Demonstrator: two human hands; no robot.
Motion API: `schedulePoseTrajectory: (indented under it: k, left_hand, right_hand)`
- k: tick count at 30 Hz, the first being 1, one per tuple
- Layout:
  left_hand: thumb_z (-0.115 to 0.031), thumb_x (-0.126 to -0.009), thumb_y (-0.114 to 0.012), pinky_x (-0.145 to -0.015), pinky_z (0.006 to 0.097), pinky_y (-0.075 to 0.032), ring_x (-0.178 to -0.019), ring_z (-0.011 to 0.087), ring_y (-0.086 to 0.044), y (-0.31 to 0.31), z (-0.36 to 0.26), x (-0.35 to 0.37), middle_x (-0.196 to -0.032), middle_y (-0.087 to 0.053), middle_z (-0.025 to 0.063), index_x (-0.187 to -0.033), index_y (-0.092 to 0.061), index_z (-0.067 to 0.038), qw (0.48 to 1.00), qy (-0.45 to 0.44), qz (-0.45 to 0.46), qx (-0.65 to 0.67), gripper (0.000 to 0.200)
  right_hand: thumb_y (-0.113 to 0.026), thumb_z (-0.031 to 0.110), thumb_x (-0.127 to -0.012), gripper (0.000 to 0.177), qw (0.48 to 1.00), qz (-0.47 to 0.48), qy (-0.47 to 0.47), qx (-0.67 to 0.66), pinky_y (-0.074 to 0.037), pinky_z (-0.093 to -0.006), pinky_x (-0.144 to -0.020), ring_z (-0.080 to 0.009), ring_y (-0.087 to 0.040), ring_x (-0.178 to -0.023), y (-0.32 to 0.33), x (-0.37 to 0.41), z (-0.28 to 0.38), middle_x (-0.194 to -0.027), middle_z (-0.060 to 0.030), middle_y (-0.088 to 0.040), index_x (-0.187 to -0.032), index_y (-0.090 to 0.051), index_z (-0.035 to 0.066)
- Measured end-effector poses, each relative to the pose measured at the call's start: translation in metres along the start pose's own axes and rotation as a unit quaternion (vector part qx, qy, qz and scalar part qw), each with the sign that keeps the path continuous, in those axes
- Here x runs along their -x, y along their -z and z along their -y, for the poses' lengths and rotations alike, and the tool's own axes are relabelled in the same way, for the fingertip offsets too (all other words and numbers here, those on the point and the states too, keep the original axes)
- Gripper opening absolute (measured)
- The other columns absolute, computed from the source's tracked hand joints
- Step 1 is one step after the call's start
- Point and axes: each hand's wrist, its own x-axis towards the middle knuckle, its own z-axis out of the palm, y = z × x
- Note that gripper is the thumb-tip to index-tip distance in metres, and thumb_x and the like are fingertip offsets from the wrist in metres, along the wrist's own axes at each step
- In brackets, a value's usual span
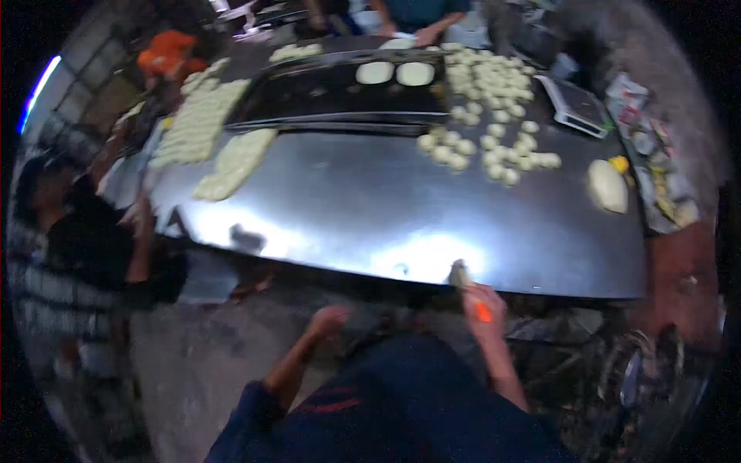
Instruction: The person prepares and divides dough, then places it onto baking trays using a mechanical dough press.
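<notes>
At the near edge of the metal table, my right hand (485,307) is closed around what looks like a brush (460,274), with orange on its handle and a greyish, blurred head at the table's edge. My left hand (330,319) hangs in front of the table, apart from it. Its fingers are smeared by motion, and nothing can be made out in them. Away from both hands, many dough balls (494,85) lie at the back right of the table. A larger lump of dough (608,186) sits near the right edge.
A dark griddle (332,89) with two flat dough rounds (394,73) stands at the back. Dough strips (197,123) and a long dough piece (235,163) lie left. A scale (575,106) stands right. People work at the left (85,216) and far side (424,15).
</notes>
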Motion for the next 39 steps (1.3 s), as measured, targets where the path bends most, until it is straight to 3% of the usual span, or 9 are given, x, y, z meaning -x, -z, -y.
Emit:
schedulePoseTrajectory:
  k: [1, 2, 4, 11, 18, 26, 28, 34, 39]
  left_hand:
    - [-0.031, -0.095, -0.055, -0.083, 0.0357, -0.051, -0.092, 0.0244, -0.064, 0.004, -0.035, -0.013, -0.103, -0.066, 0.0127, -0.111, -0.065, -0.006, 0.999, -0.038, -0.021, 0.013, 0.031]
    - [-0.030, -0.093, -0.060, -0.091, 0.0365, -0.051, -0.102, 0.0252, -0.064, 0.009, -0.073, -0.024, -0.114, -0.066, 0.0147, -0.116, -0.064, -0.004, 0.996, -0.077, -0.041, 0.023, 0.035]
    - [-0.032, -0.090, -0.065, -0.080, 0.0364, -0.053, -0.089, 0.0249, -0.067, 0.027, -0.173, -0.027, -0.097, -0.071, 0.0125, -0.104, -0.068, -0.002, 0.993, -0.054, -0.002, 0.108, 0.033]
    - [-0.078, -0.090, -0.022, -0.068, 0.0283, -0.050, -0.083, 0.0148, -0.063, -0.094, -0.343, -0.075, -0.091, -0.069, 0.0067, -0.098, -0.070, -0.004, 0.884, -0.018, 0.428, 0.188, 0.089]
    - [-0.021, -0.099, -0.048, -0.087, 0.0336, -0.054, -0.097, 0.0183, -0.064, -0.236, -0.453, -0.064, -0.107, -0.064, 0.0067, -0.114, -0.057, -0.007, 0.723, 0.133, 0.464, 0.494, 0.022]
    - [-0.022, -0.091, -0.062, -0.055, 0.0303, -0.046, -0.066, 0.0123, -0.060, -0.274, -0.546, -0.163, -0.075, -0.064, 0.0045, -0.101, -0.065, -0.005, 0.954, -0.195, 0.204, 0.098, 0.020]
    - [-0.016, -0.085, -0.066, -0.063, 0.0402, -0.050, -0.071, 0.0300, -0.067, -0.284, -0.535, -0.279, -0.087, -0.068, 0.0209, -0.106, -0.062, 0.000, 0.890, -0.442, -0.016, -0.111, 0.027]
    - [-0.027, -0.084, -0.067, -0.097, 0.0421, -0.047, -0.109, 0.0344, -0.061, -0.303, -0.524, -0.424, -0.121, -0.063, 0.0207, -0.128, -0.058, -0.002, 0.893, -0.392, -0.100, -0.199, 0.051]
    - [-0.017, -0.080, -0.067, -0.093, 0.0479, -0.048, -0.107, 0.0361, -0.060, -0.336, -0.605, -0.351, -0.121, -0.059, 0.0211, -0.125, -0.055, 0.001, 0.826, -0.451, -0.267, -0.207, 0.050]
  right_hand:
    - [-0.063, 0.014, -0.087, 0.018, 0.982, 0.060, -0.002, 0.179, -0.053, -0.0364, -0.079, -0.0320, -0.067, -0.089, 0.009, 0.019, -0.009, -0.093, -0.0153, -0.068, -0.100, -0.071, 0.004]
    - [-0.062, 0.011, -0.087, 0.018, 0.906, 0.207, -0.261, 0.262, -0.053, -0.0355, -0.081, -0.0292, -0.068, -0.089, 0.020, 0.002, 0.030, -0.096, -0.0155, -0.069, -0.101, -0.070, 0.002]
    - [-0.062, 0.009, -0.089, 0.019, 0.984, -0.047, -0.139, -0.097, -0.053, -0.0349, -0.082, -0.0244, -0.068, -0.092, 0.032, 0.048, 0.017, -0.098, -0.0156, -0.069, -0.104, -0.068, -0.003]
    - [-0.068, 0.002, -0.082, 0.028, 0.984, -0.165, -0.069, 0.025, -0.054, -0.0356, -0.084, -0.0308, -0.068, -0.099, 0.090, 0.094, 0.007, -0.110, -0.0187, -0.068, -0.110, -0.068, 0.002]
    - [-0.066, 0.003, -0.073, 0.046, 0.964, -0.184, -0.025, 0.189, -0.049, -0.0434, -0.096, -0.0344, -0.058, -0.114, 0.182, 0.153, -0.025, -0.120, -0.0144, -0.063, -0.119, -0.065, 0.006]
    - [-0.068, 0.006, -0.075, 0.081, 0.947, -0.163, -0.222, 0.166, -0.037, -0.0476, -0.108, -0.0393, -0.041, -0.132, 0.245, 0.238, -0.049, -0.150, -0.0192, -0.032, -0.148, -0.036, 0.024]
    - [-0.068, 0.007, -0.076, 0.086, 0.886, -0.221, -0.402, 0.073, -0.042, -0.0444, -0.105, -0.0396, -0.045, -0.128, 0.248, 0.268, -0.067, -0.151, -0.0195, -0.031, -0.151, -0.029, 0.024]
    - [-0.073, 0.017, -0.079, 0.090, 0.720, -0.450, -0.528, 0.002, -0.048, -0.0395, -0.097, -0.0323, -0.052, -0.123, 0.230, 0.341, -0.156, -0.143, -0.0194, -0.042, -0.153, -0.022, 0.013]
    - [-0.071, 0.020, -0.082, 0.070, 0.393, -0.616, -0.611, -0.305, -0.051, -0.0459, -0.085, -0.0259, -0.058, -0.106, 0.266, 0.329, -0.240, -0.120, -0.0101, -0.057, -0.142, -0.037, 0.010]
